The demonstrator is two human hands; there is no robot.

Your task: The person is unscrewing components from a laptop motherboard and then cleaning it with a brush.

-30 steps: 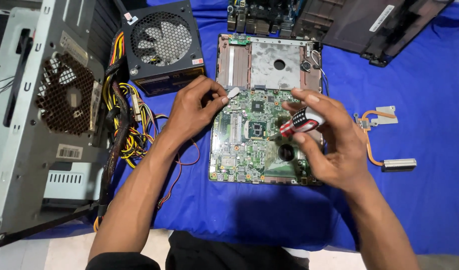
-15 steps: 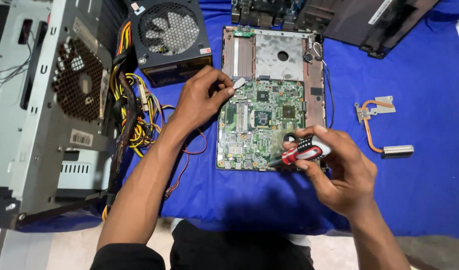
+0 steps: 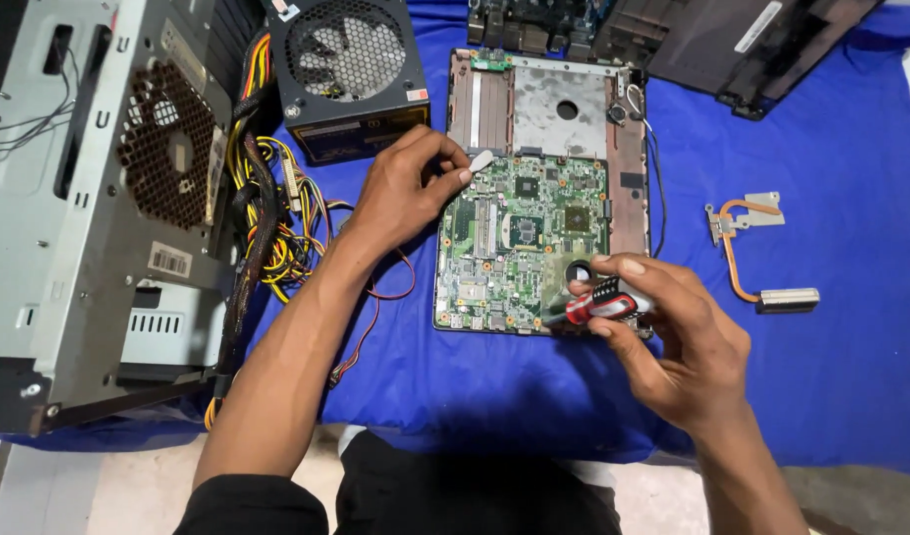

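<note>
The green board (image 3: pixel 519 243) is pinched at its ten o'clock corner by the left hand (image 3: pixel 405 193); a red screwdriver (image 3: pixel 598 305) is gripped by the right hand (image 3: pixel 673 342) at five o'clock.

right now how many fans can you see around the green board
2. One sits behind the round grille of the power supply fan, above the left hand. The other is the case fan on the grey computer case at left. Others may be hidden.
</note>
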